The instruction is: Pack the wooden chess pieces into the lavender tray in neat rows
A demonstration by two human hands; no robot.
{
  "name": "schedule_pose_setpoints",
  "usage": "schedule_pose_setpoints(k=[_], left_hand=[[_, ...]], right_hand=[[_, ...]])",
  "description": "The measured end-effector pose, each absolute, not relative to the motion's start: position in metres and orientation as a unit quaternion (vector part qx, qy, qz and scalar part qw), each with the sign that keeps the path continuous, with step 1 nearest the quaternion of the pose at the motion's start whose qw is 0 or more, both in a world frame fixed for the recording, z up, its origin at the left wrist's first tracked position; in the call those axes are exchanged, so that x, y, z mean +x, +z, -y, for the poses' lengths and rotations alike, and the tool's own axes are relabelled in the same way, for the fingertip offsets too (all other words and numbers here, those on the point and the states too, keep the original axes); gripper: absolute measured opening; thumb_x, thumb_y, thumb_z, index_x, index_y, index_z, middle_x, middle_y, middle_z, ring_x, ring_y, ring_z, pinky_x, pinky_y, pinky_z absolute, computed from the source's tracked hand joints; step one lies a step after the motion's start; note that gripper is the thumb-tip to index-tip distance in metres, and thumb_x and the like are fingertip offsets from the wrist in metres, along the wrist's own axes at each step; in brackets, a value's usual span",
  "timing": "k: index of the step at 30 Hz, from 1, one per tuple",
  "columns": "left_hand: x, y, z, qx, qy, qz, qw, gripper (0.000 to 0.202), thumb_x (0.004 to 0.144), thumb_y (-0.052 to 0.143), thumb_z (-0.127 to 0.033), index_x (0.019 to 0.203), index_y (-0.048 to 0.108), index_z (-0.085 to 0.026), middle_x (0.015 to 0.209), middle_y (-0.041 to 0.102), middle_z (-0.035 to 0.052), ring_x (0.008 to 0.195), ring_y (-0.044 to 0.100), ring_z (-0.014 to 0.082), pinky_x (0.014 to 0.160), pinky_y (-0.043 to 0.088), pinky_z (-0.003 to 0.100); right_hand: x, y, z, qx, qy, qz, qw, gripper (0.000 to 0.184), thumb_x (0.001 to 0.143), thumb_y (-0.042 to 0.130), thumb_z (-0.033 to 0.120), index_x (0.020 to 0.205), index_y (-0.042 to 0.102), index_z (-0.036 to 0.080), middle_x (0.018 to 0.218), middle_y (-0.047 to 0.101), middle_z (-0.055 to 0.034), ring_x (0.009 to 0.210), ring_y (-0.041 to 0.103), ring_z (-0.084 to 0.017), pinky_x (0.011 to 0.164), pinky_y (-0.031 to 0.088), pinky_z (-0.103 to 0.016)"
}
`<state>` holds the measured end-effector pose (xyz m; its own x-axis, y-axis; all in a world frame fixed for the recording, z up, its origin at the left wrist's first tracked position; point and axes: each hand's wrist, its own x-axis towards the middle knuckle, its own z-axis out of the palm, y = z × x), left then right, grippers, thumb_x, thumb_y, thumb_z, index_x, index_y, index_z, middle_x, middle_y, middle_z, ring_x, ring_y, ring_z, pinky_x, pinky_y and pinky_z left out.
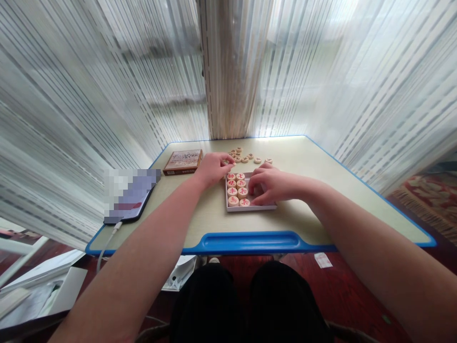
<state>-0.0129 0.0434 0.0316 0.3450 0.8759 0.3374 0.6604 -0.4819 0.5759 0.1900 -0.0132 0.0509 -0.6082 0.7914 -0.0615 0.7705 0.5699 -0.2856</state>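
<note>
A shallow white box [251,208] stands on the table with two columns of Chinese chess pieces in its left part, marked in red, among them a lower-left piece [233,201]. My right hand [268,183] reaches into the box's right part, fingers curved down and thumb apart from the forefinger. No piece shows between them, though the fingers hide part of the box floor. Just beyond the box's left rear corner is my left hand [214,167], thumb and fingertips close together on a pale piece at the edge of the loose pieces [244,160]; the fingers mostly cover it.
A brown printed box [183,162] lies at the back left. Nearer on the left, a phone [137,200] with a white cable [116,228] rests by the edge. The table [332,190] has a blue rim and a front groove [250,242]. Striped curtains [232,71] hang behind.
</note>
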Motion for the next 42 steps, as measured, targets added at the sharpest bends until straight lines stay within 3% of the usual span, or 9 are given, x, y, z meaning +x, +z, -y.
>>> schedule_pose_setpoints(k=[7, 10, 14, 18, 21, 24, 31, 37, 42], left_hand=[[-0.013, 0.031, -0.043, 0.804, 0.312, -0.476, 0.174, 0.019, 0.075, 0.062, -0.028, 0.086, 0.070, -0.016, 0.075, 0.070, 0.0033, 0.066, 0.064, 0.0151, 0.071, 0.050, 0.028], [-0.013, 0.028, -0.045, 0.795, 0.351, -0.456, 0.192, 0.028, 0.074, 0.064, -0.025, 0.100, 0.065, -0.015, 0.092, 0.071, 0.0060, 0.071, 0.064, 0.0137, 0.072, 0.051, 0.028], [-0.012, 0.030, -0.044, 0.763, 0.398, -0.409, 0.304, 0.045, 0.070, 0.068, -0.018, 0.114, 0.056, -0.014, 0.101, 0.068, 0.0095, 0.080, 0.065, 0.0138, 0.075, 0.054, 0.030], [-0.010, 0.037, -0.036, 0.725, 0.404, -0.366, 0.421, 0.046, 0.065, 0.072, -0.016, 0.109, 0.057, -0.013, 0.103, 0.067, 0.0103, 0.087, 0.065, 0.0160, 0.079, 0.054, 0.034], [-0.009, 0.041, -0.031, 0.709, 0.396, -0.338, 0.476, 0.049, 0.064, 0.075, -0.016, 0.110, 0.057, -0.013, 0.104, 0.067, 0.0104, 0.088, 0.065, 0.0164, 0.081, 0.054, 0.035], [-0.009, 0.042, -0.029, 0.703, 0.382, -0.322, 0.507, 0.050, 0.065, 0.076, -0.019, 0.111, 0.058, -0.013, 0.103, 0.067, 0.0106, 0.087, 0.065, 0.0163, 0.080, 0.054, 0.035], [-0.008, 0.042, -0.029, 0.684, 0.373, -0.329, 0.534, 0.050, 0.062, 0.078, -0.016, 0.109, 0.059, -0.013, 0.104, 0.066, 0.0107, 0.083, 0.065, 0.0151, 0.079, 0.053, 0.036], [-0.009, 0.044, -0.028, 0.683, 0.375, -0.317, 0.541, 0.047, 0.061, 0.078, -0.016, 0.105, 0.061, -0.012, 0.099, 0.067, 0.0089, 0.085, 0.064, 0.0158, 0.081, 0.052, 0.035], [-0.012, 0.046, -0.028, 0.685, 0.351, -0.312, 0.558, 0.052, 0.059, 0.078, -0.015, 0.108, 0.061, -0.013, 0.095, 0.068, 0.0084, 0.086, 0.065, 0.0182, 0.081, 0.051, 0.038]], right_hand=[[0.188, 0.050, 0.014, -0.444, 0.137, 0.885, 0.039, 0.032, 0.064, 0.070, 0.050, 0.084, 0.071, 0.024, 0.095, 0.062, -0.0087, 0.103, 0.042, -0.032, 0.090, 0.037, -0.045], [0.188, 0.051, 0.014, -0.442, 0.141, 0.885, 0.038, 0.031, 0.064, 0.070, 0.048, 0.083, 0.071, 0.024, 0.094, 0.062, -0.0085, 0.103, 0.043, -0.032, 0.090, 0.037, -0.045], [0.190, 0.056, 0.016, -0.438, 0.164, 0.882, 0.053, 0.026, 0.065, 0.069, 0.044, 0.082, 0.072, 0.025, 0.093, 0.061, -0.0080, 0.106, 0.043, -0.032, 0.092, 0.037, -0.045], [0.191, 0.060, 0.017, -0.458, 0.159, 0.856, 0.179, 0.017, 0.073, 0.060, 0.032, 0.083, 0.070, 0.024, 0.096, 0.063, -0.0065, 0.110, 0.042, -0.029, 0.096, 0.035, -0.044], [0.190, 0.055, 0.012, -0.483, 0.114, 0.812, 0.308, 0.020, 0.075, 0.060, 0.031, 0.090, 0.068, 0.022, 0.092, 0.063, -0.0061, 0.102, 0.047, -0.026, 0.093, 0.037, -0.042], [0.190, 0.047, 0.005, -0.458, 0.098, 0.808, 0.358, 0.026, 0.073, 0.064, 0.033, 0.097, 0.065, 0.020, 0.090, 0.063, -0.0059, 0.092, 0.051, -0.023, 0.085, 0.041, -0.039], [0.188, 0.039, 0.001, -0.401, 0.163, 0.819, 0.377, 0.018, 0.077, 0.062, 0.034, 0.086, 0.068, 0.019, 0.082, 0.060, -0.0043, 0.074, 0.057, -0.015, 0.071, 0.047, -0.032], [0.187, 0.042, 0.003, -0.386, 0.177, 0.810, 0.405, 0.024, 0.075, 0.065, 0.041, 0.084, 0.069, 0.019, 0.091, 0.064, -0.0069, 0.078, 0.059, -0.016, 0.070, 0.049, -0.031], [0.190, 0.052, 0.010, -0.398, 0.206, 0.807, 0.385, 0.021, 0.072, 0.067, 0.036, 0.080, 0.070, 0.017, 0.083, 0.066, -0.0054, 0.074, 0.058, -0.015, 0.065, 0.047, -0.029]])
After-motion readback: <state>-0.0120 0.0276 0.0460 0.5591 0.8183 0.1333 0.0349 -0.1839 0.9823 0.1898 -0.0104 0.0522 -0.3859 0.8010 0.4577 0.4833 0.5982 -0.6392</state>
